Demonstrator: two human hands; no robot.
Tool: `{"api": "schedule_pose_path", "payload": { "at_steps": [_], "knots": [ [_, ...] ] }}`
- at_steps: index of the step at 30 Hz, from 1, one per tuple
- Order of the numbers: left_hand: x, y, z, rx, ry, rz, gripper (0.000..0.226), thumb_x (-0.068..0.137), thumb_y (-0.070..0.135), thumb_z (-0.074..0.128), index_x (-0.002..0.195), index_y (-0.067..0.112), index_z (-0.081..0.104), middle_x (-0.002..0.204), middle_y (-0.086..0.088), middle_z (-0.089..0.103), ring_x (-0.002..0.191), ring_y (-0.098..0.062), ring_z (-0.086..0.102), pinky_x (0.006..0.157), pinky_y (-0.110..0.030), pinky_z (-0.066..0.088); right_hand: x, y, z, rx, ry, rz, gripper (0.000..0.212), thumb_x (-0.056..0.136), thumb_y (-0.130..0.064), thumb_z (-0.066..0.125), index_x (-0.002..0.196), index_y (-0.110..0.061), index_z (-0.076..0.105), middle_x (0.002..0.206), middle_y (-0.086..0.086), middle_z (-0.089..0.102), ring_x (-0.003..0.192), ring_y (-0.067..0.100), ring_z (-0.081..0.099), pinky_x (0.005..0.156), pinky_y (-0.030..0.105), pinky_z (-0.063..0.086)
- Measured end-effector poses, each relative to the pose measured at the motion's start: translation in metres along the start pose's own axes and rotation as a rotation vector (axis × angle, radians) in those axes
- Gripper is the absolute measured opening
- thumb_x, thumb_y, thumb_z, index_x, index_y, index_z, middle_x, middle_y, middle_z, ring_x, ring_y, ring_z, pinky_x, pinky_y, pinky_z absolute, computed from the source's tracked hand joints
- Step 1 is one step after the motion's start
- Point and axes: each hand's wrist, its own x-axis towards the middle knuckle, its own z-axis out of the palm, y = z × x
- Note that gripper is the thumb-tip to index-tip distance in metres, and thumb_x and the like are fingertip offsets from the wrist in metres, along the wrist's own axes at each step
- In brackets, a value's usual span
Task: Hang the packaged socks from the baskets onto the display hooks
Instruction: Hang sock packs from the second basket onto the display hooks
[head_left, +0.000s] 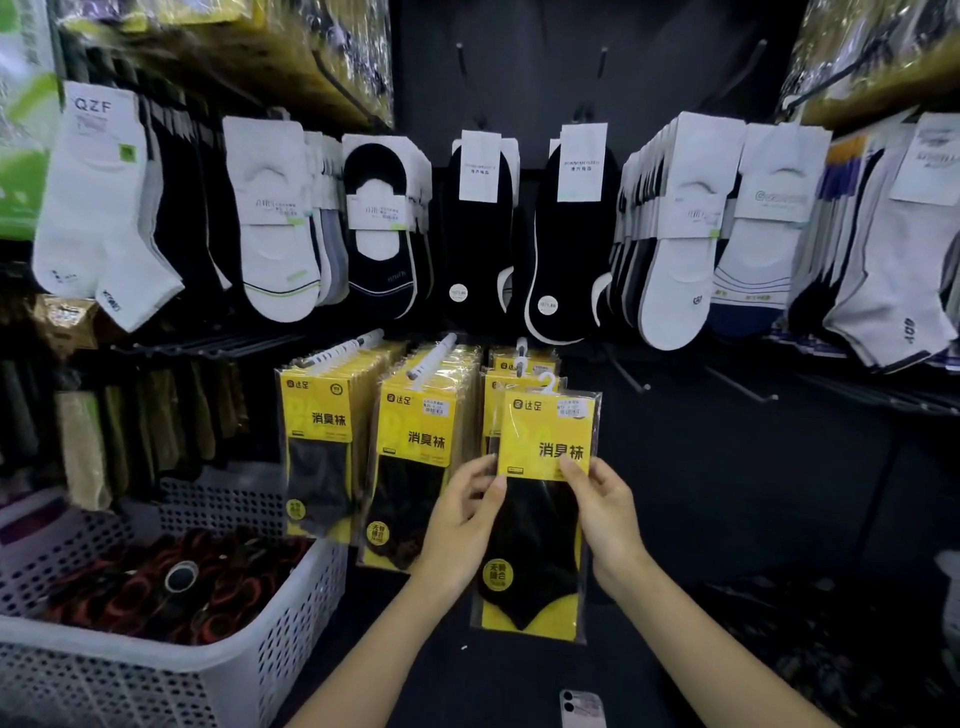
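You pinch the sock packet (540, 499), probably light, floppy and slick, by its stiffer yellow card between the fingers of your left hand (462, 525) and right hand (605, 514), before the display hook (521, 345).

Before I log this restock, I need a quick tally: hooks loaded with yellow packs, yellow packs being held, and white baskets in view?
Hooks loaded with yellow packs: 3
Held yellow pack: 1
White basket: 1
Total: 5
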Motion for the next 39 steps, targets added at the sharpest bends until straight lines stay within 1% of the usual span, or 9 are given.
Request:
{"api": "schedule_pose_path", "payload": {
  "at_steps": [3, 10, 14, 20, 23, 28, 34, 37, 39],
  "knots": [
    [0.001, -0.005, 0.002, -0.037, 0.032, -0.050, 0.049, 0.088, 0.046, 0.053, 0.134, 0.034, 0.045, 0.117, 0.006, 0.064, 0.104, -0.010, 0.061, 0.090, -0.031, 0.051, 0.014, -0.004, 0.000, -0.023, 0.012, 0.011, 0.019, 0.094, -0.021, 0.057, 0.109, -0.012, 0.065, 0.105, 0.005, 0.072, 0.101, 0.021, 0.067, 0.095, 0.042, 0.052],
    [0.012, -0.008, 0.000, -0.055, 0.077, -0.096, 0.056, 0.087, 0.050, 0.052, 0.138, 0.030, 0.043, 0.130, 0.008, 0.056, 0.114, -0.005, 0.056, 0.101, -0.034, 0.046, 0.045, -0.003, 0.018, -0.118, 0.002, 0.013, 0.008, 0.093, -0.022, 0.061, 0.092, -0.017, 0.067, 0.096, 0.004, 0.072, 0.095, 0.021, 0.068, 0.092, 0.042, 0.054],
    [0.028, -0.011, 0.003, -0.019, 0.095, -0.133, 0.047, 0.096, 0.037, 0.048, 0.142, 0.026, 0.040, 0.138, 0.005, 0.049, 0.111, -0.002, 0.050, 0.095, -0.022, 0.040, 0.058, 0.003, 0.025, -0.117, 0.054, 0.057, 0.008, 0.092, -0.022, 0.062, 0.086, -0.016, 0.065, 0.097, 0.007, 0.071, 0.096, 0.025, 0.067, 0.093, 0.045, 0.052],
    [0.042, -0.021, 0.013, 0.047, 0.097, -0.154, 0.052, 0.098, 0.031, 0.047, 0.147, 0.021, 0.031, 0.146, 0.001, 0.042, 0.125, -0.009, 0.043, 0.098, -0.023, 0.038, 0.075, 0.020, 0.022, -0.086, 0.118, 0.188, 0.034, 0.083, -0.033, 0.072, 0.105, -0.008, 0.067, 0.106, 0.008, 0.069, 0.102, 0.024, 0.064, 0.095, 0.042, 0.051],
    [0.044, -0.033, 0.016, 0.105, 0.093, -0.155, 0.054, 0.098, 0.030, 0.048, 0.148, 0.019, 0.029, 0.149, -0.001, 0.038, 0.134, -0.014, 0.038, 0.109, -0.033, 0.037, 0.076, 0.036, 0.014, -0.118, 0.163, 0.209, 0.030, 0.085, -0.030, 0.071, 0.106, -0.009, 0.067, 0.109, 0.008, 0.068, 0.105, 0.023, 0.061, 0.097, 0.039, 0.049],
    [0.016, -0.072, 0.019, 0.186, 0.041, -0.236, 0.056, 0.097, 0.033, 0.050, 0.147, 0.017, 0.031, 0.154, 0.000, 0.030, 0.140, -0.016, 0.031, 0.113, -0.034, 0.032, 0.047, 0.081, -0.016, -0.174, 0.270, 0.248, 0.022, 0.086, -0.020, 0.071, 0.103, -0.007, 0.067, 0.106, 0.010, 0.067, 0.101, 0.024, 0.062, 0.096, 0.039, 0.050],
    [-0.088, -0.136, 0.023, 0.178, -0.027, -0.471, 0.044, 0.097, 0.025, 0.051, 0.139, 0.013, 0.045, 0.142, -0.001, 0.045, 0.129, -0.016, 0.044, 0.096, -0.017, 0.037, -0.029, 0.156, -0.064, -0.320, 0.104, 0.396, 0.018, 0.086, -0.014, 0.069, 0.103, -0.009, 0.065, 0.081, 0.001, 0.064, 0.077, 0.016, 0.061, 0.076, 0.031, 0.053],
    [-0.150, -0.164, 0.028, 0.126, 0.000, -0.568, 0.034, 0.095, 0.010, 0.055, 0.128, 0.001, 0.054, 0.126, -0.011, 0.057, 0.109, -0.016, 0.055, 0.081, -0.005, 0.039, -0.078, 0.197, -0.093, -0.523, -0.058, 0.426, 0.014, 0.084, -0.013, 0.072, 0.094, -0.008, 0.065, 0.088, 0.005, 0.066, 0.080, 0.015, 0.062, 0.065, 0.016, 0.049],
    [-0.195, -0.181, 0.033, 0.135, -0.047, -0.608, 0.024, 0.093, 0.004, 0.056, 0.116, -0.001, 0.059, 0.110, -0.009, 0.063, 0.094, -0.012, 0.057, 0.074, 0.000, 0.040, -0.109, 0.225, -0.116, -0.730, -0.195, 0.452, 0.018, 0.082, -0.019, 0.074, 0.095, -0.010, 0.065, 0.094, 0.004, 0.066, 0.091, 0.018, 0.063, 0.074, 0.019, 0.047]
  ]
}}
